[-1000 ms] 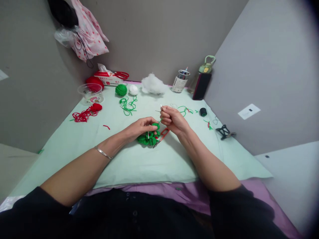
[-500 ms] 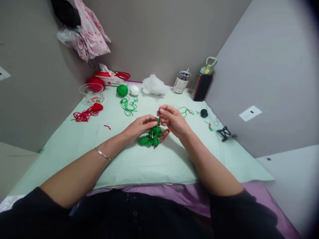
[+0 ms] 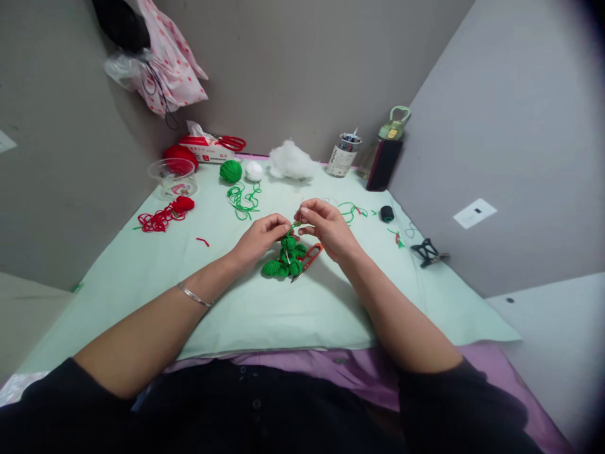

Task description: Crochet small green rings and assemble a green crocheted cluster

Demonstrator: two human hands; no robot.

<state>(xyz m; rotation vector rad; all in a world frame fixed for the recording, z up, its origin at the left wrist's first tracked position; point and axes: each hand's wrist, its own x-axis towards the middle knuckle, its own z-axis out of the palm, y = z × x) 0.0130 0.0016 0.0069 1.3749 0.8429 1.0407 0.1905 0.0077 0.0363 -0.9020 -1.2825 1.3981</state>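
The green crocheted piece (image 3: 289,252) lies on the near side of both hands, its far end just at the left fingertips; its lobes run from that end toward the near left, so its long axis slants slightly, with more lobes bunched on the right; the left hand (image 3: 259,239) is the nearer one. That hand is nearly closed, thumb and forefinger pinching the green yarn strand (image 3: 293,227) at the piece's far end. The right hand (image 3: 328,230) is partly closed, thumb and forefinger drawn together at the strand's far right end; whether it grips the yarn or a slim tool, I cannot tell. Orange-handled thread snips (image 3: 309,260) lie just right of the piece, tips pointing near left.
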